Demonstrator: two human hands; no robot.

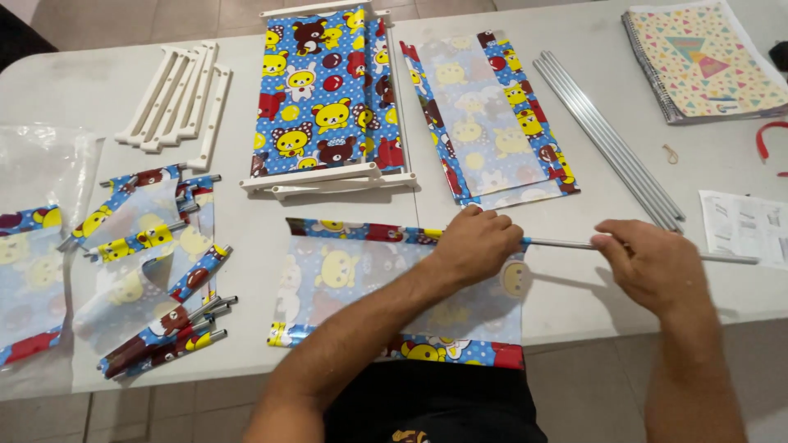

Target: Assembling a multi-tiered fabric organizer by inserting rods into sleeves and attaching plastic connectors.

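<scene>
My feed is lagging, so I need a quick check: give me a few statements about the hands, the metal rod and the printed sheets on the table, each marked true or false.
1. The right hand grips a thin metal rod. True.
2. The left hand rests on the floor. False: it pinches the top edge of the printed sheet where the rod enters.
3. The spare metal rods lie to the left of the sheet piles. False: they lie on the right, near the spiral notebook.
4. White plastic frame pieces lie at the table's far left. True.
5. The notebook lies open. False: it is closed.
</scene>
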